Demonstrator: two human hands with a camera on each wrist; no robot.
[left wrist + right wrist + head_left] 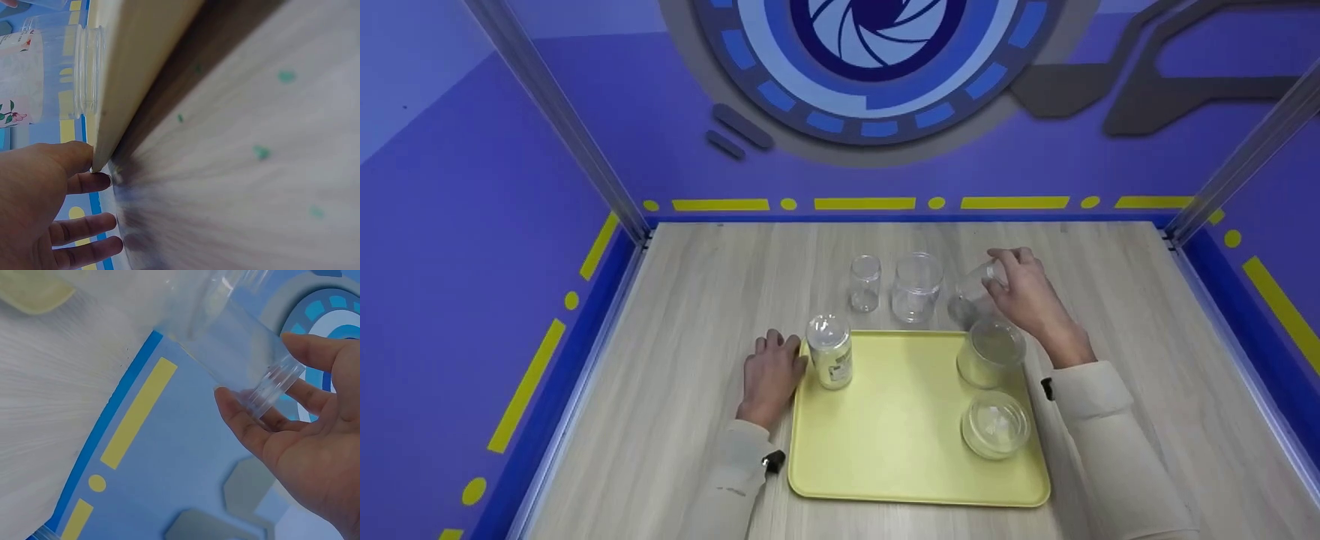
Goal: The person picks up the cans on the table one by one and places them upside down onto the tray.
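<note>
Gripping a clear jar (973, 295) by its ringed end, between thumb and fingers of the right hand (1025, 295); tilted, just beyond the far edge of the yellow tray (900, 450), toward the right; probably light, stiff and slick, perhaps easily cracked; best held at the ringed end, without squeezing hard; with the right forearm (1110, 442) slanted from near right to far left; pinching the tray's left rim with thumb and forefinger of the left hand (771, 375), beside an upside-down jar (831, 364)
</note>
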